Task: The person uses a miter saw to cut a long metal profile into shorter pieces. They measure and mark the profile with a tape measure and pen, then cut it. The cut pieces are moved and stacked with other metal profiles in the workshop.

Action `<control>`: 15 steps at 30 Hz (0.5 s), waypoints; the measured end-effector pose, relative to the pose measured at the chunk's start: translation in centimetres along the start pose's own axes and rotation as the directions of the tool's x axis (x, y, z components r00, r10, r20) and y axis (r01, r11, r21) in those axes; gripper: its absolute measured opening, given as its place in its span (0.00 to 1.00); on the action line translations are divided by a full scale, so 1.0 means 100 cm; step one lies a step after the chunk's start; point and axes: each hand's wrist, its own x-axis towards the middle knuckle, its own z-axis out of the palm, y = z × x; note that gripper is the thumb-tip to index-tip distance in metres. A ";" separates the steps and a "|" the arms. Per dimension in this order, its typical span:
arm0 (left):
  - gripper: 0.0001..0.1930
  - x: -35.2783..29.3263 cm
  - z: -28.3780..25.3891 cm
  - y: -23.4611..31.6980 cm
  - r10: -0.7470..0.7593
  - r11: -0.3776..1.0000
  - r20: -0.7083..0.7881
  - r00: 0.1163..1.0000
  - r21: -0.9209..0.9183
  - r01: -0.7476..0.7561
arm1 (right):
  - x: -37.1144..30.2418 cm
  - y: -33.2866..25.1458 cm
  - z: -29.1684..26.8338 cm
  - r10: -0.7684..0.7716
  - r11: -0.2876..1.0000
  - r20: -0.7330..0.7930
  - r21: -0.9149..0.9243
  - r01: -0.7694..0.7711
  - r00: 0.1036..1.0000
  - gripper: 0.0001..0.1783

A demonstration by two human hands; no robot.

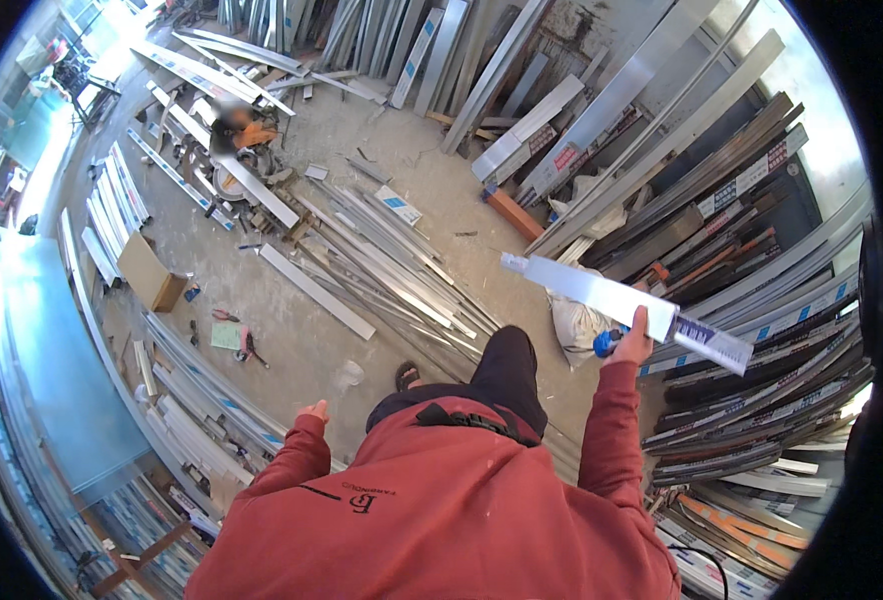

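In my right hand is a short, flat silver metal profile, with a printed wrap on its near end. The fingers are closed round it, and it points out to the left, held above the floor. Against the same hand sits a small round blue item; its kind is unclear. My left hand hangs low beside my body, fingers loosely apart, holding nothing that I can see. Below it and to the left, pliers with red handles and a green paper lie on the floor.
Long metal profiles lie across the floor ahead. Racks of dark profiles fill the right side; tall ones lean against the wall. A white sack stands beside them. At the left are a bluish sheet and a cardboard box.
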 end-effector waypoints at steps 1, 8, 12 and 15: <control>0.26 0.001 0.001 -0.004 -0.026 1.000 -0.014 1.000 -0.017 0.026 | 0.003 0.004 0.020 -0.024 1.000 -0.002 -0.008 0.024 1.000 0.25; 0.19 0.018 0.033 0.044 -0.088 0.995 -0.145 0.986 -0.049 0.082 | 0.067 0.052 0.115 -0.048 0.990 0.157 -0.120 0.067 0.986 0.23; 0.21 0.039 0.075 0.189 0.272 0.962 -0.169 0.947 0.045 -0.269 | 0.106 0.078 0.178 0.086 0.979 0.270 -0.203 -0.031 0.959 0.23; 0.27 0.066 0.133 0.338 0.494 0.861 -0.050 0.868 -0.109 -0.496 | 0.151 0.119 0.227 0.006 0.977 0.416 -0.195 0.083 0.909 0.16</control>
